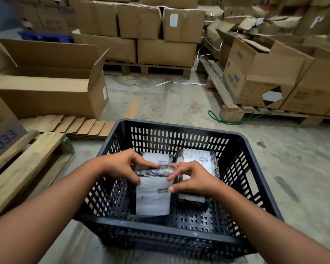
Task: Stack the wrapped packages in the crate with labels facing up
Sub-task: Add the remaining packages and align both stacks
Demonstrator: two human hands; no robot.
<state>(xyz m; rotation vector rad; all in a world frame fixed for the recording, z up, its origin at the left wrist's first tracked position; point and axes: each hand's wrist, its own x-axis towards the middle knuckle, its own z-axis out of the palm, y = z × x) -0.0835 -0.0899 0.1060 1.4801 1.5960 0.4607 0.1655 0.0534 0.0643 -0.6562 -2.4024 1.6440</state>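
Gripping a wrapped package (153,195) (label up), both hands inside crate (181,128).

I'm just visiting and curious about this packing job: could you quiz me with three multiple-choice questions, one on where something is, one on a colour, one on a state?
1. Where is the package that both hands hold?
A. inside the crate
B. on the floor
C. on a pallet

2. What colour is the crate?
A. red
B. black
C. white

3. How does the held package's label face?
A. down
B. sideways
C. up

Answers: 1 A, the left hand and right hand grip it within the crate walls. 2 B, its slotted walls are black. 3 C, the white barcoded label shows on top.
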